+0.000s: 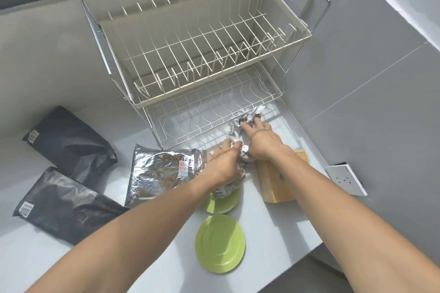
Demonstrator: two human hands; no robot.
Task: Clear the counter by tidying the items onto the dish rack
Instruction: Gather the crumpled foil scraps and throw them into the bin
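A two-tier wire dish rack stands at the back of the grey counter, both tiers bare. In front of its lower tier lies a crumpled silver foil bag. My right hand grips its far end by the rack's front edge. My left hand holds the near end, over a green plate. A second green plate lies nearer me. A flat silver foil pouch rests left of my left hand.
Two black pouches lie at the counter's left. A wooden block sits under my right forearm. A white wall socket is on the right wall. The counter's edge runs at lower right.
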